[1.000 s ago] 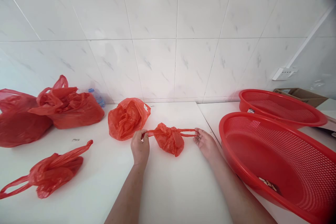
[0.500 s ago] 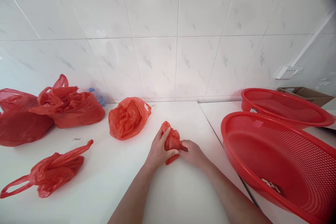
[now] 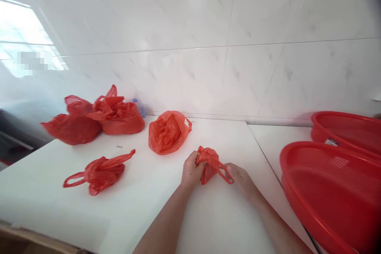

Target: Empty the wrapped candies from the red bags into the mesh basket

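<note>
A small red plastic bag (image 3: 210, 171) is between my two hands over the white table (image 3: 119, 218). My left hand (image 3: 192, 168) is closed round the bag's gathered left side. At the right, my right hand (image 3: 238, 176) has its fingers closed at the bag's handle, with a loop of it hanging below them; the fingertips are partly hidden. What the bag contains cannot be seen. Another red bag (image 3: 102, 174), with twisted handles stretched out, lies to the left. Beyond my hands sits a loosely bunched red bag (image 3: 168, 133).
Two full red bags, one at far left (image 3: 73, 127) and one beside it (image 3: 122, 119), stand near the tiled wall. Behind them is a plastic bottle (image 3: 139, 107). Large red baskets (image 3: 324, 202) occupy the right side. A cardboard box edge (image 3: 38, 240) shows at lower left.
My view has turned left, bringing a window reflection and a cardboard edge into sight. My right hand has drawn away from the left, and the bag's handle now stretches out as a loop.
</note>
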Tool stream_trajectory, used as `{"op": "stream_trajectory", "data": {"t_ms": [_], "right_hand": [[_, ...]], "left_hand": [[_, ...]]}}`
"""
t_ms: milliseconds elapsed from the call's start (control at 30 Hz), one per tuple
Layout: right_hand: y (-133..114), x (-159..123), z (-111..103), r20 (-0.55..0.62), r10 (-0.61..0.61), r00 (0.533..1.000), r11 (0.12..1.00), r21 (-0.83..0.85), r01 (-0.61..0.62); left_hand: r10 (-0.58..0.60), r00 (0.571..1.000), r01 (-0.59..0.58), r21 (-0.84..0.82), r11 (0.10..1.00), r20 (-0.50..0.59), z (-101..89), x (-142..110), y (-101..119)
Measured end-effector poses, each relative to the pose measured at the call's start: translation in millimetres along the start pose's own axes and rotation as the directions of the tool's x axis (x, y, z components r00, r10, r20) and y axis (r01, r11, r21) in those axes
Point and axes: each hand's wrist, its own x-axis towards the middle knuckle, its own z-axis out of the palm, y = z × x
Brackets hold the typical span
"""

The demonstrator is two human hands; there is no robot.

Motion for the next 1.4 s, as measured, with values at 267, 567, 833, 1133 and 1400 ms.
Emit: {"op": "stream_trajectory", "data": {"t_ms": [267,567,833,1133,1400], "right_hand": [[23,12,-12,-0.065,0.093,0.994,0.995,-0.019,-0.094],[25,19,-18,-0.062,0.193,0.979,0.98,-0.032,-0.195],[33,24,-16,-0.048,0.225,0.973,0.972,-0.065,-0.228],[29,23,-17,-0.058,0.261,0.964,0.962,-0.062,-0.265],[29,22,-18,-0.068,0.265,0.962,0.956,-0.112,-0.271]], "left_hand": [[-0.12,0.993,0.12,0.056,0.991,-0.01,-35.1,0,2],[-0.079,0.971,0.169,0.415,0.894,-0.226,-132.3,-39,-3],[0.228,0.743,0.363,0.665,0.653,-0.629,-180.9,-42,-12],[-0.035,0.707,0.598,0.57,0.564,-0.707,-171.1,-52,-46],[-0.129,0.669,0.664,0.511,0.547,-0.732,-199.9,-31,-79]]}}
